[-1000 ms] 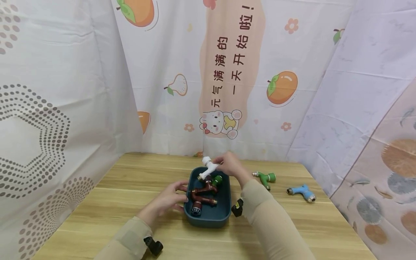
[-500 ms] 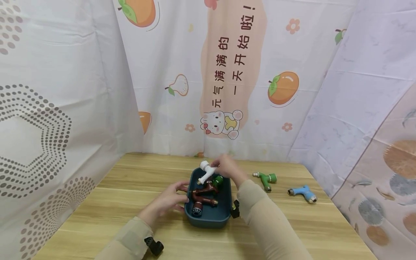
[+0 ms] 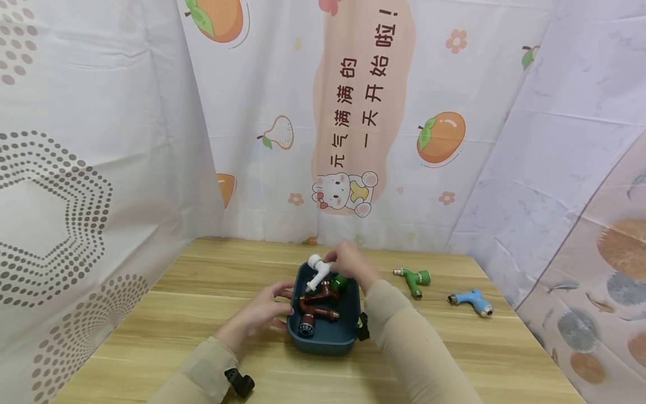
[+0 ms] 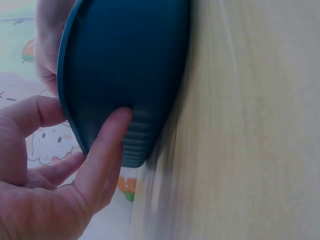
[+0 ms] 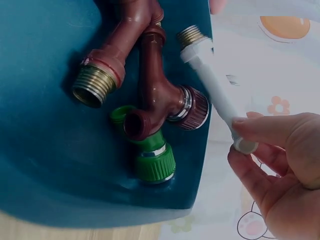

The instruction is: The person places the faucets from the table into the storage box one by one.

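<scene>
My right hand (image 3: 350,261) pinches a white tap (image 3: 321,271) between thumb and fingers over the far end of a dark blue-green plastic bin (image 3: 333,335). In the right wrist view the white tap (image 5: 212,75) overlaps the bin's rim, its brass-coloured thread pointing away from the fingers. Two dark red taps (image 3: 318,310) and a green tap (image 3: 339,281) lie in the bin, partly overlapping. My left hand (image 3: 259,308) rests on the bin's left side. In the left wrist view its fairly straight fingers (image 4: 107,145) touch the outer wall, the thumb at the rim.
To the right of the bin, a second green tap (image 3: 415,279) and a light blue tap (image 3: 471,301) lie on the wooden table (image 3: 242,359). Printed curtains (image 3: 252,191) hang behind the table and along both sides.
My right hand has lowered the white tap a little toward the bin's far end, with its spout tilting more downward. My left hand stays against the bin.
</scene>
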{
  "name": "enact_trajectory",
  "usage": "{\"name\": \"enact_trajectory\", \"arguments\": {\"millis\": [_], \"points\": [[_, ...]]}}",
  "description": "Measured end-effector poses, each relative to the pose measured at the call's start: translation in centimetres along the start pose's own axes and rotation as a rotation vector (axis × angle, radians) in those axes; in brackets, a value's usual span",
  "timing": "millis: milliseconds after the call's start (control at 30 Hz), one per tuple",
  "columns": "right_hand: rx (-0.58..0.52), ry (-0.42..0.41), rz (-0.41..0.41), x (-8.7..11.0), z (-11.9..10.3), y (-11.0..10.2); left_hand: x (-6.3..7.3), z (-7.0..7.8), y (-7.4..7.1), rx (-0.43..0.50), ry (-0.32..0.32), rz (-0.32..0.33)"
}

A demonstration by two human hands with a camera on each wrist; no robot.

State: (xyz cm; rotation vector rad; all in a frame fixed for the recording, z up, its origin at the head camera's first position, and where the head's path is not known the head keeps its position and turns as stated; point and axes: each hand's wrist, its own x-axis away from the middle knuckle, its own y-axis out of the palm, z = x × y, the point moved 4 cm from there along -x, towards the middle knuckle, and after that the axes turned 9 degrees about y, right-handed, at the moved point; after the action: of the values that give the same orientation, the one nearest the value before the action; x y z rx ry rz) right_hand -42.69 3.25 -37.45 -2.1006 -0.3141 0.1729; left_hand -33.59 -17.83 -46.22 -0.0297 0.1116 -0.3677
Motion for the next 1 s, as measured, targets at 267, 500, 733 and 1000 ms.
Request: {"name": "enact_trajectory", "arguments": {"millis": [267, 500, 733, 1000], "points": [[-0.001, -0.049, -0.006, -0.22, -0.20, -0.06, -0.10, -0.03, 0.01, -0.013, -0.003, 0.013], [-0.033, -0.044, -0.023, -0.10, -0.03, -0.12, -0.10, -0.19, -0.03, -0.010, 0.002, 0.010], [-0.026, -0.036, -0.011, 0.03, 0.11, -0.18, -0.18, -0.27, -0.09, -0.007, -0.001, 0.009], [-0.056, -0.032, -0.018, 0.32, 0.32, -0.48, -0.09, -0.18, 0.01, -0.008, -0.004, 0.011]]}}
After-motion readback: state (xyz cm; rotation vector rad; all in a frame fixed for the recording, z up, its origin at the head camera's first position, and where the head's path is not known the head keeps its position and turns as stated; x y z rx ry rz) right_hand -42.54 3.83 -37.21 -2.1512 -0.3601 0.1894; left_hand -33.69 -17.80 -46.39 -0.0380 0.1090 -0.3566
